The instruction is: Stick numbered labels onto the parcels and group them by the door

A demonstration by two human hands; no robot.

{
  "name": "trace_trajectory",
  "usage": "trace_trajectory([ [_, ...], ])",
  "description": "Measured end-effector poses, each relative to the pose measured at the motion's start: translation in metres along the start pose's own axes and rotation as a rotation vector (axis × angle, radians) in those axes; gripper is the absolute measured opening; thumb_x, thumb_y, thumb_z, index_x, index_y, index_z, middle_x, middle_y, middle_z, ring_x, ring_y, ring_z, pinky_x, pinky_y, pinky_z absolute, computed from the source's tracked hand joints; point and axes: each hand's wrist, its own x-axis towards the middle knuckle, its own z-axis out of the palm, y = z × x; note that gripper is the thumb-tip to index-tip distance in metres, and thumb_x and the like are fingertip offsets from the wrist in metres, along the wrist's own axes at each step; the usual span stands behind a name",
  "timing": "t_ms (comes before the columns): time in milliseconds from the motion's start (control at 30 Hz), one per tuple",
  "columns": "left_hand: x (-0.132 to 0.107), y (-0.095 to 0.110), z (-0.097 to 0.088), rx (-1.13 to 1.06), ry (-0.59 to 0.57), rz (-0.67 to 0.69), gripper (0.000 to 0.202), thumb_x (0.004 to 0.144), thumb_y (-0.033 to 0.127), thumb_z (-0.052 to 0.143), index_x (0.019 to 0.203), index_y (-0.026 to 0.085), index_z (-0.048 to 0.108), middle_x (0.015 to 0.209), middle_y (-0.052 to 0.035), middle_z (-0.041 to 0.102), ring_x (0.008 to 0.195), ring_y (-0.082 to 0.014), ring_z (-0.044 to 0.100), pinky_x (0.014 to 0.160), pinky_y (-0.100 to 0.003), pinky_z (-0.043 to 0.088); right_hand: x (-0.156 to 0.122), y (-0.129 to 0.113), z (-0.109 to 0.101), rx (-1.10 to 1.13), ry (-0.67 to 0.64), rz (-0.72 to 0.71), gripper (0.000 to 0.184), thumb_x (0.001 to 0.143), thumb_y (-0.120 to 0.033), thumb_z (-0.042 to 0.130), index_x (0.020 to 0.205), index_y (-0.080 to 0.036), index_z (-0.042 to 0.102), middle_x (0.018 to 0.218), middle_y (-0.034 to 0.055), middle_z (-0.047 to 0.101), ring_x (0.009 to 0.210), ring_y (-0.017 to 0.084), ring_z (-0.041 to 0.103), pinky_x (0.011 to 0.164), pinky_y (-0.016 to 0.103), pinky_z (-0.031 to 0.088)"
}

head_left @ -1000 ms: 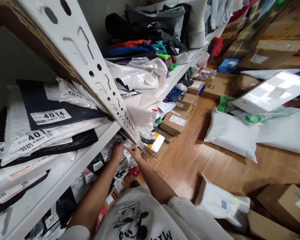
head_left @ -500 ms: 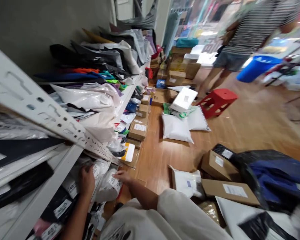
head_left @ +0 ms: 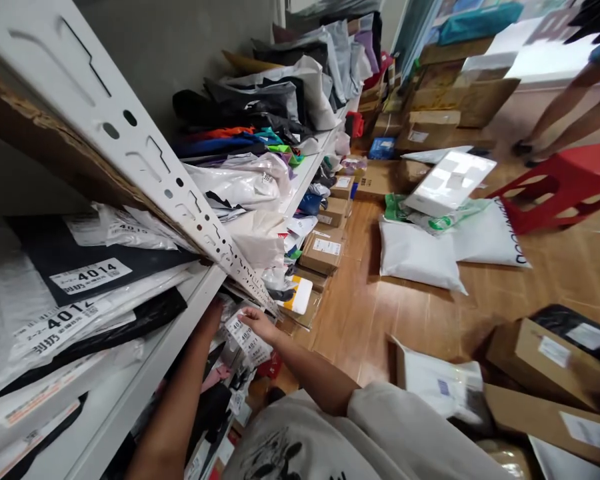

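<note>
My right hand [head_left: 258,325] pinches the upper edge of a white strip of printed number labels [head_left: 250,341], with numbers such as 4020 and 4021 showing. My left hand [head_left: 214,319] reaches into the lower shelf level beside the strip; its fingers are hidden among the packages. Below both hands, bagged parcels with white labels and a pink bag [head_left: 217,377] fill the lower shelf. On the shelf level to the left lie a black mailer [head_left: 93,257] labelled 4014 and a white mailer [head_left: 45,327] labelled 4012.
A perforated metal post [head_left: 153,157] slants past my left side. Mailers and cartons line the shelf beyond. White parcels [head_left: 420,257], a white box [head_left: 450,183], brown cartons [head_left: 535,360] and a red stool [head_left: 570,177] stand on the wooden floor. Another person's legs [head_left: 570,110] show at far right.
My view has shifted toward the shelf, so its numbered mailers show more clearly. The label strip in my right hand now faces me. My left hand has gone deeper among the packages.
</note>
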Motion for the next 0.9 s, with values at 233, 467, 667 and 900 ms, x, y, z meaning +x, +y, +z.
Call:
trace_trajectory([
  [233, -0.024, -0.001, 0.023, -0.122, -0.006, 0.108, 0.033, 0.074, 0.0, 0.048, 0.096, 0.017, 0.067, 0.103, -0.0085, 0.064, 0.103, -0.0201, 0.058, 0.094, -0.033, 0.048, 0.03, 0.012, 0.009, 0.009, 0.085, 0.027, 0.036, 0.061, -0.05, 0.079, 0.068, -0.02, 0.06, 0.064, -0.0046, 0.059, 0.061, 0.012, 0.052, 0.063, 0.026, 0.042],
  [467, -0.012, -0.032, 0.039, -0.412, 0.041, 0.009, 0.031, 0.075, 0.019, 0.047, 0.097, 0.02, 0.067, 0.103, -0.0091, 0.066, 0.102, -0.0242, 0.061, 0.096, -0.04, 0.05, 0.046, 0.009, -0.002, -0.121, 0.159, 0.044, 0.033, 0.05, -0.042, 0.085, 0.058, -0.021, 0.06, 0.054, -0.0068, 0.055, 0.055, 0.011, 0.047, 0.058, 0.026, 0.039],
  [667, 0.017, -0.045, 0.045, -0.544, -0.004, -0.168, 0.037, 0.079, 0.052, 0.049, 0.098, 0.023, 0.062, 0.099, -0.0064, 0.07, 0.099, -0.0283, 0.065, 0.092, -0.045, 0.053, 0.065, 0.01, 0.014, -0.227, 0.41, -0.01, 0.041, 0.053, -0.044, 0.084, 0.049, -0.021, 0.05, 0.051, -0.0058, 0.051, 0.053, 0.011, 0.045, 0.054, 0.027, 0.04],
  [900, 0.004, 0.001, 0.012, -0.436, 0.069, -0.137, 0.021, 0.085, 0.035, 0.045, 0.09, 0.02, 0.058, 0.097, -0.0094, 0.068, 0.097, -0.0244, 0.063, 0.093, -0.041, 0.05, 0.069, 0.02, 0.022, -0.354, 0.534, 0.006, 0.048, 0.058, -0.047, 0.081, 0.046, -0.025, 0.04, 0.052, -0.0027, 0.048, 0.059, 0.016, 0.048, 0.063, 0.033, 0.045],
])
